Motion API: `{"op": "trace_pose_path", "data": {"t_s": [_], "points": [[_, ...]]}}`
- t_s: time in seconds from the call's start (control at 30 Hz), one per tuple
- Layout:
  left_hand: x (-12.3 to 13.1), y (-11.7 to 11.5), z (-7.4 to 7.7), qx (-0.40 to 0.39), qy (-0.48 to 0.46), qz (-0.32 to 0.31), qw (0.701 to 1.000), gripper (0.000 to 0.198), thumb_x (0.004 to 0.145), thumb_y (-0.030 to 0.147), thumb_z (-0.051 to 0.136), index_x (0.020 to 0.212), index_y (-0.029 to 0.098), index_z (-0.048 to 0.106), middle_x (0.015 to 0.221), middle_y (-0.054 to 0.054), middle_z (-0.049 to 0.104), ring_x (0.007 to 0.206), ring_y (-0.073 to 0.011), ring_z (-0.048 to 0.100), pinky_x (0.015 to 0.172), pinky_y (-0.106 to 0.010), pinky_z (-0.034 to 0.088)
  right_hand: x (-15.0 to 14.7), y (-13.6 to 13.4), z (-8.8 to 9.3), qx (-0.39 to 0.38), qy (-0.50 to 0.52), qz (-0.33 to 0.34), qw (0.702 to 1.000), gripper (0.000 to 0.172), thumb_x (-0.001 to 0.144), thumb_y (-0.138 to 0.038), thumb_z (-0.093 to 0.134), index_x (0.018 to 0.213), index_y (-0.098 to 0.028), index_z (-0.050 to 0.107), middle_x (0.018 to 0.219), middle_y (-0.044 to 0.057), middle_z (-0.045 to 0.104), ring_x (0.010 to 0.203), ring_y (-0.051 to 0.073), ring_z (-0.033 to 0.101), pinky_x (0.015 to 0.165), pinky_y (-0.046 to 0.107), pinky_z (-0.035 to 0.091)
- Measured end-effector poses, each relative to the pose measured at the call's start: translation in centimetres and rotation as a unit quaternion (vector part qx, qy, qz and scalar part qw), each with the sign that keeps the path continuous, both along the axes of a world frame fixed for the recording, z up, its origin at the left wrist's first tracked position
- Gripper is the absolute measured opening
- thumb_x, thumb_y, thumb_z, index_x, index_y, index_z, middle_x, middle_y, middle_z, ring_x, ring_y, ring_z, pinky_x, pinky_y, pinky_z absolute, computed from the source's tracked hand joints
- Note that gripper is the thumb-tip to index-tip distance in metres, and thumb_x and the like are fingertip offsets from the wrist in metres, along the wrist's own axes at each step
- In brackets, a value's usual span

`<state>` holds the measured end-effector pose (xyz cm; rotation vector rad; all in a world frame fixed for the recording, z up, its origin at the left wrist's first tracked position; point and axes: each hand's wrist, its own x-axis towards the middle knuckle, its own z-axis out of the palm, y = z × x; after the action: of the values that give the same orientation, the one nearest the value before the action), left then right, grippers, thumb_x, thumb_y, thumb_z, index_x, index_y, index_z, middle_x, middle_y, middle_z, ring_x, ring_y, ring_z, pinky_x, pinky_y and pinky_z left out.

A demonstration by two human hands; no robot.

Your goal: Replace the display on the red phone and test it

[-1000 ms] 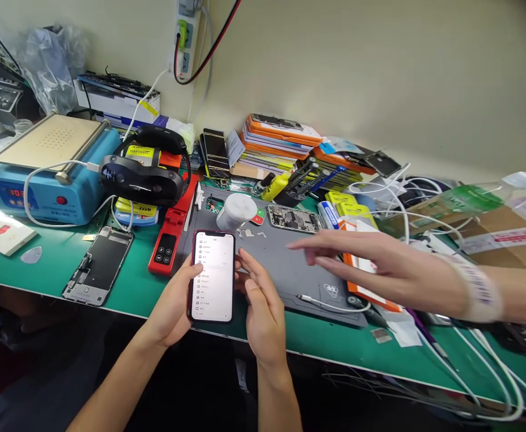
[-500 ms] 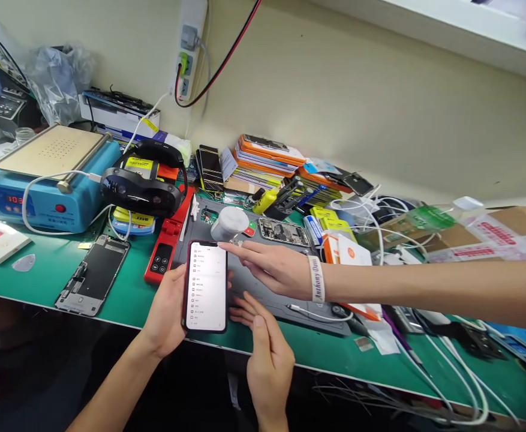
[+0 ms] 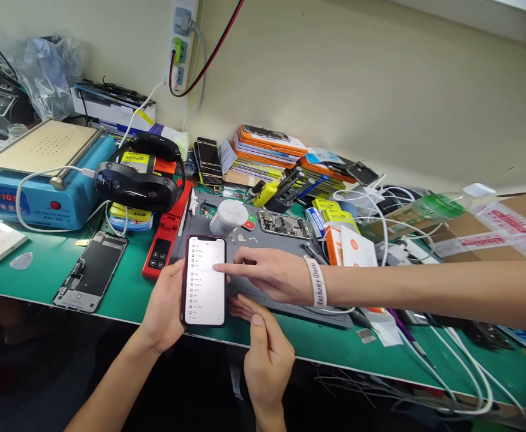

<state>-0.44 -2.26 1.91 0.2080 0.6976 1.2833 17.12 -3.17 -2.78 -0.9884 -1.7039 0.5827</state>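
Note:
My left hand (image 3: 164,306) is closed around the left side of a smartphone (image 3: 205,285), which is held upright over the bench's front edge. Its lit white screen shows a list of menu lines too small to read. My right hand (image 3: 267,348) is just right of the phone's lower corner, holding nothing, with fingers stretched toward the phone and the thumb apart. From the right reaches another person's hand (image 3: 271,273) with a white printed wristband (image 3: 315,282). Its index fingertip is at the right part of the phone screen.
A grey work mat (image 3: 285,249) bears a white round container (image 3: 227,217) and an opened phone body (image 3: 285,225). To the left are a detached phone screen (image 3: 92,273), a red device (image 3: 161,243), a headset (image 3: 139,186) and a blue heating machine (image 3: 42,201). Cables and a cardboard box (image 3: 514,225) fill the right.
The other person's fingertip has moved down from the top of the phone screen to its upper middle right. My hands keep about the same pose; the view has shifted slightly.

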Motion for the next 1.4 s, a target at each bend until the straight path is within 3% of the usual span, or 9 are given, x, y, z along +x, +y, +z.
{"op": "trace_pose_path", "data": {"t_s": [0.33, 0.53, 0.6, 0.67, 0.73, 0.8, 0.9, 1.07, 1.4], "points": [[0.1, -0.1, -0.2, 0.033, -0.001, -0.008, 0.999, 0.063, 0.098, 0.055, 0.067, 0.149, 0.018, 0.066, 0.132, -0.015, 0.080, 0.125, -0.0402, 0.074, 0.109, -0.051, 0.057, 1.9, 13.6, 7.9, 0.037, -0.177, 0.232, 0.956, 0.040, 0.104, -0.038, 0.052, 0.131, -0.037, 0.082, 0.091, 0.008, 0.076, 0.076, 0.032, 0.076, 0.067, 0.051, 0.068], [0.1, 0.1, -0.9, 0.023, -0.013, 0.002, 1.000, 0.062, 0.096, 0.056, 0.070, 0.145, 0.018, 0.069, 0.130, -0.014, 0.081, 0.123, -0.0396, 0.074, 0.108, -0.050, 0.056, 2.1, 14.0, 10.6, 0.215, -0.379, 0.509, 0.743, 0.039, 0.102, -0.022, 0.060, 0.130, -0.034, 0.084, 0.088, 0.007, 0.077, 0.067, 0.027, 0.066, 0.060, 0.042, 0.061], [0.1, 0.1, -0.9, 0.027, -0.025, -0.006, 0.999, 0.061, 0.095, 0.056, 0.070, 0.143, 0.017, 0.070, 0.129, -0.014, 0.081, 0.122, -0.0395, 0.074, 0.108, -0.049, 0.056, 1.4, 12.9, 10.3, 0.205, -0.403, 0.536, 0.713, 0.040, 0.100, -0.022, 0.061, 0.128, -0.038, 0.084, 0.085, 0.006, 0.076, 0.069, 0.027, 0.066, 0.066, 0.042, 0.063], [0.2, 0.2, -0.9, 0.032, -0.026, 0.002, 0.999, 0.058, 0.097, 0.054, 0.068, 0.141, 0.017, 0.071, 0.128, -0.014, 0.081, 0.121, -0.0388, 0.074, 0.108, -0.048, 0.056, 0.7, 11.3, 8.9, 0.149, -0.364, 0.498, 0.773, 0.034, 0.098, -0.027, 0.064, 0.119, -0.042, 0.086, 0.082, 0.006, 0.076, 0.071, 0.028, 0.068, 0.068, 0.043, 0.064], [0.2, 0.2, -0.9, 0.039, -0.021, 0.008, 0.999, 0.056, 0.098, 0.052, 0.067, 0.141, 0.016, 0.072, 0.127, -0.014, 0.081, 0.120, -0.0383, 0.074, 0.108, -0.047, 0.055, 0.2, 9.1, 6.8, 0.073, -0.263, 0.302, 0.913, 0.024, 0.095, -0.033, 0.068, 0.110, -0.039, 0.087, 0.084, 0.009, 0.076, 0.077, 0.031, 0.071, 0.070, 0.045, 0.066], [0.2, 0.2, -1.0, 0.048, -0.017, 0.007, 0.999, 0.057, 0.097, 0.051, 0.068, 0.142, 0.015, 0.071, 0.127, -0.014, 0.081, 0.121, -0.0385, 0.074, 0.108, -0.047, 0.055, -0.1, 6.7, 4.6, 0.040, -0.181, 0.142, 0.972, 0.024, 0.096, -0.036, 0.069, 0.112, -0.036, 0.086, 0.093, 0.011, 0.079, 0.086, 0.034, 0.074, 0.071, 0.048, 0.067], [0.2, 0.2, -1.0, 0.048, -0.018, 0.000, 0.999, 0.058, 0.100, 0.052, 0.062, 0.144, 0.014, 0.070, 0.128, -0.015, 0.081, 0.124, -0.0387, 0.073, 0.108, -0.048, 0.056, 0.0, 4.0, 2.4, 0.014, -0.133, 0.062, 0.989, 0.026, 0.097, -0.036, 0.066, 0.114, -0.035, 0.084, 0.101, 0.012, 0.080, 0.094, 0.036, 0.077, 0.069, 0.049, 0.068], [0.1, 0.0, -1.0, 0.028, -0.017, -0.006, 0.999, 0.056, 0.107, 0.051, 0.049, 0.144, 0.014, 0.071, 0.129, -0.016, 0.080, 0.127, -0.0383, 0.072, 0.108, -0.048, 0.056, 0.3, 2.0, 1.0, -0.004, -0.118, 0.044, 0.992, 0.030, 0.099, -0.037, 0.060, 0.118, -0.033, 0.083, 0.107, 0.013, 0.080, 0.096, 0.039, 0.079, 0.066, 0.051, 0.069], [0.0, 0.1, -0.3, 0.059, -0.029, -0.006, 0.998, 0.048, 0.099, 0.050, 0.064, 0.132, 0.017, 0.076, 0.125, -0.014, 0.081, 0.122, -0.0368, 0.073, 0.108, -0.048, 0.057, 0.5, -1.2, -2.4, -0.004, -0.016, -0.119, 0.993, 0.043, 0.108, -0.032, 0.042, 0.129, -0.032, 0.079, 0.112, 0.013, 0.081, 0.099, 0.040, 0.082, 0.076, 0.060, 0.071]]}}
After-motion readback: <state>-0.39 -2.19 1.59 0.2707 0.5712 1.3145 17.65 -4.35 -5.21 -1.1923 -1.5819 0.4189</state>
